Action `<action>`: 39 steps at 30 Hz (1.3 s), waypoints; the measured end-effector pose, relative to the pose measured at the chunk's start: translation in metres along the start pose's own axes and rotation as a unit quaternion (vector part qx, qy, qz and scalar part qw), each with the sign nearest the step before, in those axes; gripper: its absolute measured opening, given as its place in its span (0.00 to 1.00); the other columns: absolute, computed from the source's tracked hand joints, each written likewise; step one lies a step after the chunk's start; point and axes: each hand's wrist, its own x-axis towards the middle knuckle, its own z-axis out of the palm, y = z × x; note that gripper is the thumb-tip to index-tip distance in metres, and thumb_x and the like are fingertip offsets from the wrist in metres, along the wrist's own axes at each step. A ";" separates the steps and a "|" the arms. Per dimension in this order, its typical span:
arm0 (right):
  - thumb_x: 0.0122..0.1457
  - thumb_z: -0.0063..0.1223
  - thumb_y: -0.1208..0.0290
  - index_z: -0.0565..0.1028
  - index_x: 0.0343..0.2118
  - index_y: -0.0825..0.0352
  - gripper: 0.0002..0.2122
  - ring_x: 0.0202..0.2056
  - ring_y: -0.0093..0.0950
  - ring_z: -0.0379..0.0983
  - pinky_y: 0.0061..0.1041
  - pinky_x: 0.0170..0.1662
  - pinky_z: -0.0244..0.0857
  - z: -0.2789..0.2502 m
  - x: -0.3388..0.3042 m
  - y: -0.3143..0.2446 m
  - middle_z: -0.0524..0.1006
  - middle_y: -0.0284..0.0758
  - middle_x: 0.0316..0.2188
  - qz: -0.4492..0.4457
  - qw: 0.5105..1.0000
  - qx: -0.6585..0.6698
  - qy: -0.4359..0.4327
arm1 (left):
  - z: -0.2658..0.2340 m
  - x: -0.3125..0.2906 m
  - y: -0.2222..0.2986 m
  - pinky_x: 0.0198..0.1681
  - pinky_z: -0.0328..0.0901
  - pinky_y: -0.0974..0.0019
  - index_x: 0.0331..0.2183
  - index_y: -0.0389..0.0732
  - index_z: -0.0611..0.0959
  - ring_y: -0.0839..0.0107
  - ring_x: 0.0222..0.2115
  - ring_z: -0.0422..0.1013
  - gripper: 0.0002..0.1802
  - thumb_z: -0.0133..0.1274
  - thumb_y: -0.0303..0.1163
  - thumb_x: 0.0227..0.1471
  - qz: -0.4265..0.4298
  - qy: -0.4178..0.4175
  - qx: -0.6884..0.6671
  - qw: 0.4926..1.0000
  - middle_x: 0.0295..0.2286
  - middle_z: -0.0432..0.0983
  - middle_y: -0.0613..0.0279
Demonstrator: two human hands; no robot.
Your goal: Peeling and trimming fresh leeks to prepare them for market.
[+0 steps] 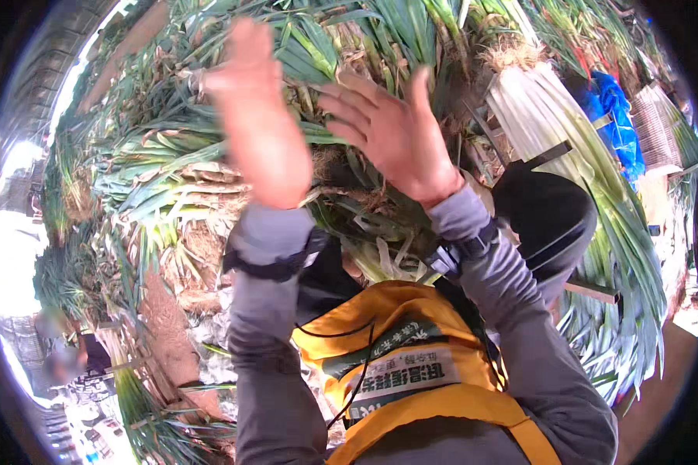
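Observation:
My left hand (265, 116) is raised over the piled green onions, blurred by motion, its fingers stretched forward and thumb out to the side; I see nothing in it. Beside it, a short gap away, my right hand (395, 132) is open with its palm turned partly up and fingers spread. Beneath both lie loose long green onions (167, 159) with green leaves and dry, rooty ends. To the right of my right hand rests a large bundle of green onions (539, 108), white stalks at the far end and leaves trailing toward me.
Dark metal bars (547, 157) stick out beside my bent right knee (547, 225). Blue plastic sheeting (619, 128) lies at the far right. More green onions (136, 395) are stacked at the lower left, near another person (93, 356). My yellow apron (411, 341) covers my lap.

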 end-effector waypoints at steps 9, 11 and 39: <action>0.67 0.23 0.42 0.57 0.62 0.73 0.35 0.63 0.29 0.54 0.27 0.66 0.45 0.052 0.002 -0.006 0.63 0.40 0.60 -0.110 0.912 -0.389 -0.069 | -0.033 0.021 -0.096 0.59 0.55 0.58 0.56 0.41 0.69 0.58 0.55 0.62 0.30 0.31 0.50 0.64 0.245 -0.084 0.344 0.903 0.51 0.68 0.52; 0.67 0.21 0.41 0.60 0.61 0.74 0.36 0.63 0.30 0.54 0.26 0.66 0.44 0.054 0.001 -0.010 0.64 0.41 0.60 -0.103 0.857 -0.487 -0.136 | -0.062 0.045 -0.093 0.60 0.54 0.53 0.62 0.45 0.61 0.58 0.56 0.61 0.35 0.31 0.57 0.63 0.167 -0.040 0.180 0.968 0.56 0.63 0.54; 0.64 0.51 0.63 0.77 0.43 0.72 0.15 0.30 0.18 0.73 0.18 0.36 0.69 -0.019 -0.035 0.009 0.79 0.32 0.32 0.031 0.925 -0.378 0.023 | -0.030 0.033 0.110 0.33 0.68 0.69 0.29 0.40 0.80 0.73 0.23 0.75 0.10 0.43 0.29 0.52 -0.109 -0.012 -0.634 0.766 0.26 0.81 0.68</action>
